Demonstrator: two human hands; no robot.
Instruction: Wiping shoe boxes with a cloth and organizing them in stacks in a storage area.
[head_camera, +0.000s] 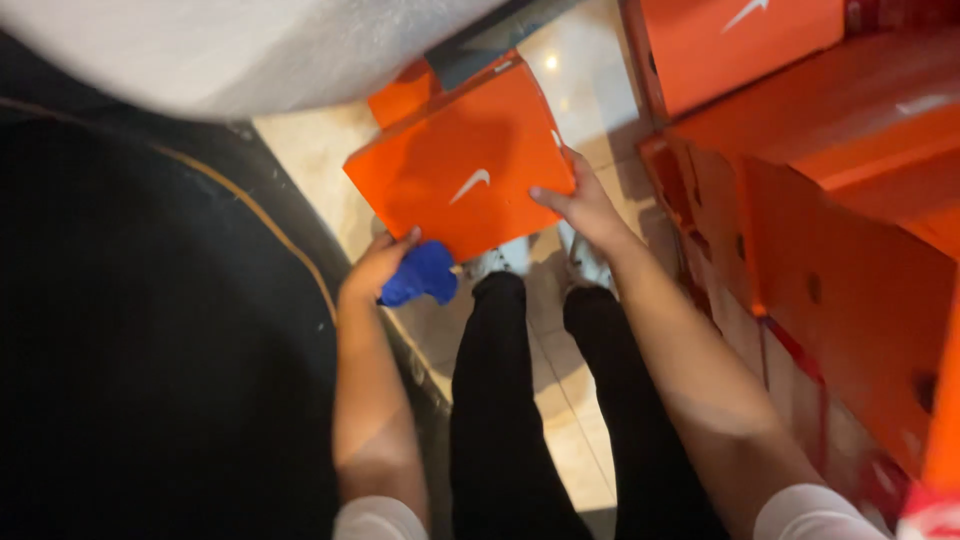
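Your two hands hold an orange shoebox (462, 160) out in front of you, above your shoes and the pale tiled floor (580, 80). The box is tilted, its lid facing up toward you.

Your right hand (583, 205) grips the box at its right-hand corner: the thumb lies over the lid's edge and the fingers curl along the side, closed onto the cardboard.

Your left hand (378, 265) is at the box's lower left corner. Its fingertips touch the box's edge, and the same hand is closed around a bunched blue cloth (422, 275), which hangs just below the box and touches it.

To your right stands a stack of more orange boxes (840, 200), close beside your right forearm. A dark mat (150, 330) with a thin gold line lies to your left.
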